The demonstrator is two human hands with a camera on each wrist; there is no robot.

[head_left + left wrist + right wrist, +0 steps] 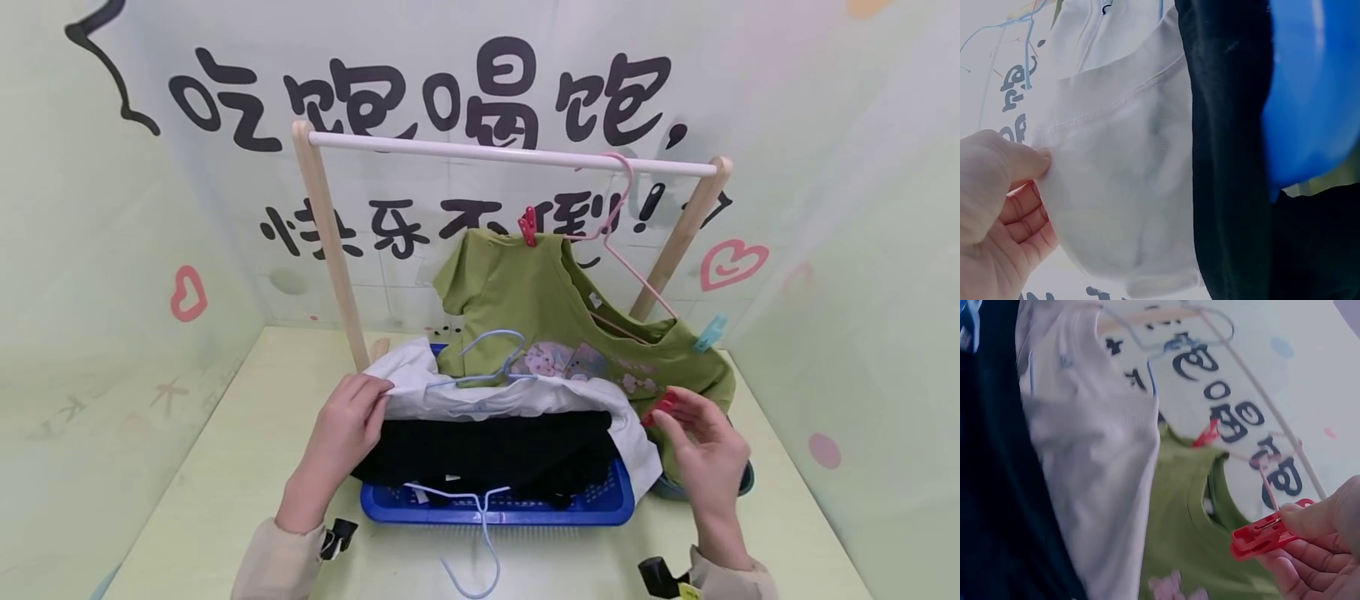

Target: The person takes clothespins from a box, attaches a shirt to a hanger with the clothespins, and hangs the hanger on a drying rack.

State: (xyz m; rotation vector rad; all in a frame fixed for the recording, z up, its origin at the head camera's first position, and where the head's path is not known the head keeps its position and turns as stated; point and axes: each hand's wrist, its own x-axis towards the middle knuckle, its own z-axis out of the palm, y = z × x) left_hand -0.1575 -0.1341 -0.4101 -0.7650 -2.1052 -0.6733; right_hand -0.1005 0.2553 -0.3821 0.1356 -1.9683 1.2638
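Observation:
My left hand (337, 442) pinches the left shoulder edge of a white shirt (1116, 187) between thumb and fingers. A light-blue hanger (480, 380) sits in the shirt's neck, its hook standing up. Between the thumb and fingers of my right hand (708, 454) is a red clothespin (1266, 534), held near the shirt's right shoulder. The white shirt lies over a black garment (487, 446) in a blue basket (495, 517). Behind it, a green shirt (510, 283) hangs slanted on a pink hanger (628, 179), with a red clip (528, 225) and a teal clip (710, 332) on it.
A rack with wooden posts (330, 242) and a white rod (480, 152) stands behind the basket. Another light-blue hanger (483, 517) juts from the basket's front edge. A dark green container (746, 482) shows under the green shirt at right. Printed fabric walls surround the table (247, 467).

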